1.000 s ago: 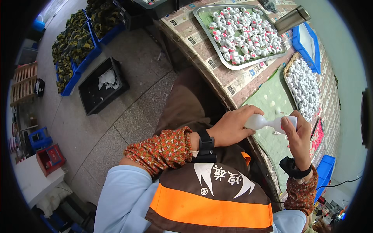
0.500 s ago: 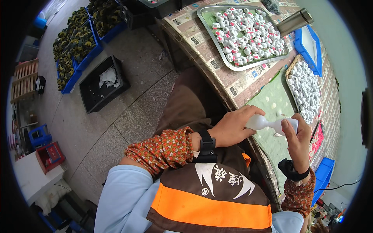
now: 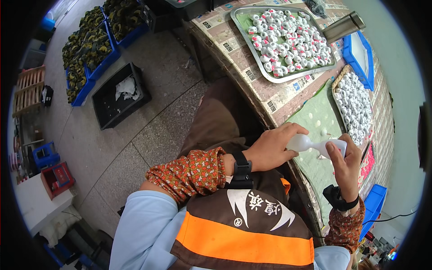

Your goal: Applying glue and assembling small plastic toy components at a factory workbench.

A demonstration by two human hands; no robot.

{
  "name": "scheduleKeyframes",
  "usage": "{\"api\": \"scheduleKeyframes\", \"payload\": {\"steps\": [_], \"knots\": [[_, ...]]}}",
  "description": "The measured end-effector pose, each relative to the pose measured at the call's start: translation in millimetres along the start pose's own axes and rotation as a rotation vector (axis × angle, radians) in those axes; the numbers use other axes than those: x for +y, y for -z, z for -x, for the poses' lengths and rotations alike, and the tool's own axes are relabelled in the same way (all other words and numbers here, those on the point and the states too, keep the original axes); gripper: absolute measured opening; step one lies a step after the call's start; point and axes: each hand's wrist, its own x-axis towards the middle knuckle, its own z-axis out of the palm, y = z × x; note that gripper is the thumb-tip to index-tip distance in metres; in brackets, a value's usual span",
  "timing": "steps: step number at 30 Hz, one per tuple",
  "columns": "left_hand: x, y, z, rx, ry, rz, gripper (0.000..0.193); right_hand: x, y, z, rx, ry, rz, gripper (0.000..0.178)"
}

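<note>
Over the table's near edge, a smooth white piece [image 3: 319, 146] with a round end and a narrow waist lies between my hands. I cannot make out its exact kind. My left hand [image 3: 270, 145] curls its thumb and fingers about the round end. At the flared end, my right hand [image 3: 345, 168] grips with the thumb laid on top. Beneath them lies a pale green cloth [image 3: 315, 117] marked with light spots. Beyond it, a metal tray [image 3: 280, 80] holds several small white pieces with pink patches. Right of the cloth, a shallow tray [image 3: 334, 90] holds several small white pieces.
A metal flask [image 3: 344, 28] lies tilted by the metal tray, near a blue tray [image 3: 370, 67]. Pink pieces [image 3: 368, 163] and a blue bin [image 3: 374, 204] are at the right. On the floor at left stand a black crate [image 3: 105, 119] and blue crates [image 3: 114, 53] of dark patterned items.
Both hands keep their hold on the white piece, nearly still. The whole view has shifted very slightly.
</note>
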Motion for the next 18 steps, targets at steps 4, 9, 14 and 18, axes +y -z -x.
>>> {"api": "scheduleKeyframes", "payload": {"steps": [4, 9, 14, 18], "knots": [[1.2, 0.0, -0.2, 0.015, 0.0, 0.019, 0.053, -3.1, 4.6, 0.0, -0.022, 0.066, 0.033, 0.038], [1.1, -2.1, -0.6, 0.014, -0.003, 0.028, 0.052, -3.3, 2.4, 3.4, 0.01, 0.035, 0.074, 0.037], [-1.6, -3.2, -0.2, 0.026, -0.018, -0.005, 0.053, -0.7, -2.0, 3.4, 0.04, 0.086, 0.107, 0.037], [0.7, -1.7, -0.1, 0.029, 0.007, 0.019, 0.052, -7.6, 1.6, 1.3, 0.015, 0.098, 0.104, 0.035]]}}
